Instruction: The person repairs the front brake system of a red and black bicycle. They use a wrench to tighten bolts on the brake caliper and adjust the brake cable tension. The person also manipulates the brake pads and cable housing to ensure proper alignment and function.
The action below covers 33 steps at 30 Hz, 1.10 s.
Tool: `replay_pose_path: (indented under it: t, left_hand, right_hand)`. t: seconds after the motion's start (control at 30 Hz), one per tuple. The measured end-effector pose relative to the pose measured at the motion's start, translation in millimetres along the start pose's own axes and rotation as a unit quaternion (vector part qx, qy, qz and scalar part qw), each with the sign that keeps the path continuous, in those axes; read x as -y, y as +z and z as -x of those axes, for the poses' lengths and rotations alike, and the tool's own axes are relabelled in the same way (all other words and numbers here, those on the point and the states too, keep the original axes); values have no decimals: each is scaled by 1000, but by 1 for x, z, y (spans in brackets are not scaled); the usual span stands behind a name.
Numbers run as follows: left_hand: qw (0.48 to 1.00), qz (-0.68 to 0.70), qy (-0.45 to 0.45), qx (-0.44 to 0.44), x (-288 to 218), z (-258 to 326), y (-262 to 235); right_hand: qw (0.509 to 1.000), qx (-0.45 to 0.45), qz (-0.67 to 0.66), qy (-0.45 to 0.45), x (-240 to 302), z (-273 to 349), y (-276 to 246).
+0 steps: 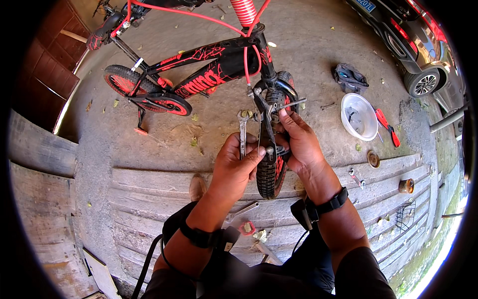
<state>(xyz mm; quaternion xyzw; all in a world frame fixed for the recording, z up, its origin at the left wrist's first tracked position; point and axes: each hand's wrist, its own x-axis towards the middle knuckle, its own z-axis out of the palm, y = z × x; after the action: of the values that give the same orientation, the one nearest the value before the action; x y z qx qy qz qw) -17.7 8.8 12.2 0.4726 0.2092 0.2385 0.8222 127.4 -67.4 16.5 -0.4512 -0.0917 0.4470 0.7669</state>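
Grey, dusty concrete ground (209, 144) lies outdoors, with a dark car (418, 45) far right. Left hand (236, 162) grips a spanner (243, 132) beside the bike (209, 70) front wheel (271, 169). Right hand (298, 142) grasps the wheel's axle area. White bowl (358, 117) sits on the right.

An outdoor yard in strong sunlight, with a grey concrete floor (164, 45) strewn with small dry leaves. Nearer the camera the floor becomes a ribbed concrete ramp (134, 194). A dark red door (50, 65) stands at the left. A dark car (413, 40) is parked at the upper right. A white bowl (359, 117), a grey bag (349, 77) and red pliers (387, 127) lie on the floor at the right.
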Motion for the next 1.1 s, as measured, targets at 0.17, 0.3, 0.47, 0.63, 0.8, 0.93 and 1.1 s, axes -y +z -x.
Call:
replay_pose_path:
  t: [0.17,0.3,0.47,0.63,0.8,0.93,1.1]
  left_hand:
    - [1000,5,-3,-4,1,0,-1]
    - [1000,11,-11,-6,1,0,-2]
    - [1000,23,-11,-5,1,-1,-2]
    - [999,45,-13,-2,5,-2,-5]
    - [997,76,-27,3,6,-2,-4]
    - [995,89,-38,4,6,-1,-4]
    - [992,112,-66,4,8,0,-5]
  right_hand:
    - [1000,-16,14,-21,1,3,4]
    - [997,-30,35,-56,4,6,9]
    - [993,-64,55,-79,1,6,10]
    - [991,-65,65,-92,0,6,9]
    - [989,-79,73,-103,-1,7,10]
    - [988,-85,73,-110,-1,7,11]
    - [987,-87,79,-109,-2,6,10]
